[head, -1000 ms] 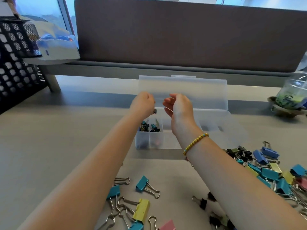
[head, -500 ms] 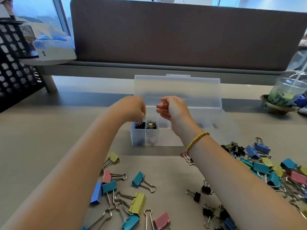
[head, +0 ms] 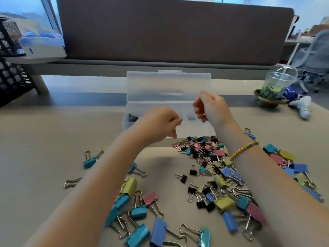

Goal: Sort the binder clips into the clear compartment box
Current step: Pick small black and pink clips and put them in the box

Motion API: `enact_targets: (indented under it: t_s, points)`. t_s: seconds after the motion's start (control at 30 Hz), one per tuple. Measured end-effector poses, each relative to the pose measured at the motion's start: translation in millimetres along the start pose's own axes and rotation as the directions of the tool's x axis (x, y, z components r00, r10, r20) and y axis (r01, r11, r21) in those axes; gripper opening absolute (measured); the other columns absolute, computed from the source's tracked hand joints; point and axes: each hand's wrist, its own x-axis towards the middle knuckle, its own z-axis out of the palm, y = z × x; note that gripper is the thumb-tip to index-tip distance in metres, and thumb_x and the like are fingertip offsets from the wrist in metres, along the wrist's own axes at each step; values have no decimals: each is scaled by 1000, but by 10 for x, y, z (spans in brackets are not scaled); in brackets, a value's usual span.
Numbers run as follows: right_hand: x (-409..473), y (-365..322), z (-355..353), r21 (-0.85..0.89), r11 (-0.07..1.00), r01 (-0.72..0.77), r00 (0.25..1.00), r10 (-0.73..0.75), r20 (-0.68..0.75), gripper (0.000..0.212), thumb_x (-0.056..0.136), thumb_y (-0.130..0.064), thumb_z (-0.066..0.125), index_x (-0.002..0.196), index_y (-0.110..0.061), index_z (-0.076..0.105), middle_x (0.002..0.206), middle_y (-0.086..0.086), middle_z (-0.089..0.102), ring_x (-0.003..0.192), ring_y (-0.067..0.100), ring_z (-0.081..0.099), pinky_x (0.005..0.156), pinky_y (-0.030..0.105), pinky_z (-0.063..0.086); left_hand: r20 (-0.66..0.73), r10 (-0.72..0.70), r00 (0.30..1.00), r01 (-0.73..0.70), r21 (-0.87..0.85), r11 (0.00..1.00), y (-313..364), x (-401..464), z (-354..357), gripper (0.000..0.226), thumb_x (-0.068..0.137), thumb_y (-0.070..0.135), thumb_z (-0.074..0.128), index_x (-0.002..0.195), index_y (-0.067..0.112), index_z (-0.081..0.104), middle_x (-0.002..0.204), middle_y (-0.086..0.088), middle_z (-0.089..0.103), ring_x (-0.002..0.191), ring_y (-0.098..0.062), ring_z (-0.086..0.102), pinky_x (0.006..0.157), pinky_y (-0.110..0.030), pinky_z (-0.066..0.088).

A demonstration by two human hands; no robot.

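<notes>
The clear compartment box (head: 188, 130) stands mid-table with its lid (head: 167, 86) open and upright. Small dark and pink clips (head: 132, 117) lie in its far-left compartment. Loose binder clips spread across the table: a dense pile of small ones (head: 199, 148) just in front of the box, and larger blue, yellow and pink ones (head: 138, 211) nearer me. My left hand (head: 158, 123) hovers over the box's front edge with loosely curled fingers and nothing visible in it. My right hand (head: 210, 108) is curled above the box's right half; a thin silver wire shows between its fingers.
A brown partition (head: 174, 29) closes off the back of the table. At the left stands a black mesh basket (head: 10, 77). A plastic cup with a green drink (head: 277, 84) and a white object (head: 302, 107) sit at the right.
My left hand has drawn back from the left compartments and no longer shows the small clip it held. My right hand has shifted right over the box. The view has tilted down.
</notes>
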Motion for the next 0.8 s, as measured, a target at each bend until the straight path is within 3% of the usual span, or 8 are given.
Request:
enact_targets:
  t_s: [0.13, 0.23, 0.3, 0.43, 0.53, 0.63, 0.7, 0.8]
  points:
    - [-295, 196, -247, -315, 948, 43, 997, -21, 74, 36, 98, -19, 35, 77, -9, 62, 69, 2, 60, 63, 13, 53, 56, 22, 41, 185, -1, 983, -21, 120, 993, 77, -84, 378, 38, 100, 16, 32, 137, 18, 42, 131, -4, 56, 119, -19, 52, 101, -33, 41]
    - [-473, 374, -307, -504, 863, 27, 992, 38, 117, 31, 98, -17, 35, 99, -13, 65, 92, 1, 64, 77, 12, 59, 67, 26, 46, 253, -17, 967, -39, 216, 976, 67, -122, 599, 45, 99, 14, 31, 143, 17, 33, 144, -6, 43, 129, -21, 42, 107, -33, 34]
    - [-579, 478, -319, -592, 806, 23, 987, 74, 139, 33, 96, -9, 35, 117, -13, 60, 114, 5, 62, 99, 17, 57, 86, 31, 46, 280, -39, 959, -31, 241, 970, 74, -169, 661, 47, 97, 10, 31, 144, 16, 33, 147, -5, 38, 133, -20, 38, 110, -32, 29]
    - [-665, 512, -309, -707, 705, 57, 973, 118, 196, 44, 95, -5, 33, 136, -14, 45, 141, 6, 46, 128, 22, 43, 108, 38, 33, 190, -48, 981, 19, 151, 988, 123, -315, 659, 47, 98, 12, 30, 144, 24, 32, 147, -2, 39, 132, -19, 39, 106, -29, 32]
    - [-676, 472, -291, -764, 622, 172, 915, 185, 357, 41, 100, -14, 28, 139, -17, 41, 146, 3, 41, 133, 21, 37, 115, 45, 20, 193, -10, 981, -11, 108, 994, 117, -423, 650, 47, 100, 25, 33, 146, 23, 23, 155, 0, 22, 144, -16, 14, 114, -28, 13]
    - [-717, 427, -327, -720, 667, 193, 890, 190, 415, 46, 100, -14, 27, 144, -24, 34, 151, -2, 33, 139, 17, 27, 117, 43, 12, 289, -72, 955, 25, 163, 986, 33, -482, 637, 70, 93, 49, 40, 149, 22, 9, 158, 3, 0, 145, -14, -4, 115, -28, 0]
    - [-727, 420, -366, -723, 669, 174, 910, 172, 378, 48, 99, -9, 27, 144, -25, 34, 149, -1, 36, 138, 19, 30, 117, 42, 13, 257, -87, 962, 37, 193, 980, 0, -467, 670, 79, 90, 54, 41, 150, 19, 4, 157, -1, -7, 145, -15, -7, 115, -28, -1]
    - [-715, 441, -429, -725, 674, 137, 928, 170, 333, 52, 97, -3, 29, 143, -27, 36, 149, -1, 36, 136, 20, 32, 117, 43, 16, 176, -68, 982, 30, 210, 977, 24, -395, 771, 65, 96, 47, 28, 149, 18, 3, 157, -5, -6, 145, -19, -4, 118, -34, 2]
